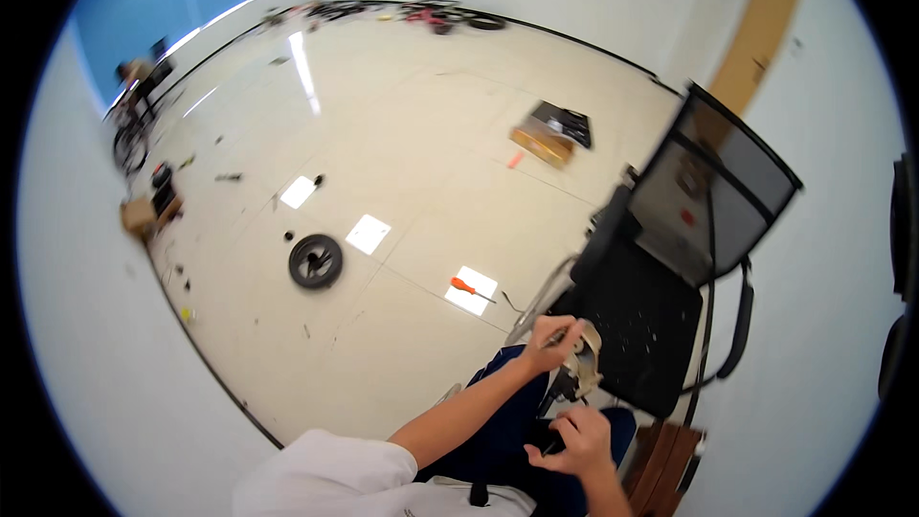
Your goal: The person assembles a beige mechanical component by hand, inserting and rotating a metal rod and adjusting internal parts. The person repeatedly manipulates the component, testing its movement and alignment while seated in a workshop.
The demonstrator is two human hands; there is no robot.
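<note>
My left hand [551, 345] is closed in a fist around a small, thin dark piece, too blurred to name. Right beside it a beige curved part [589, 362] is mounted on a dark metal piece [565, 385] above my knees. Lower down, my right hand [580, 442] curls its fingers and thumb round something dark over my lap, which I cannot make out against the dark trousers. An orange-handled screwdriver [463, 285] lies on the tiles ahead of my left hand.
A black mesh-backed chair [639, 311] stands close on the right, by a brown wooden stool [661, 464]. On the floor lie a small black wheel [316, 261] and an open dark case on a box [546, 146]. A person [140, 75] is beside a bicycle [130, 146], far left.
</note>
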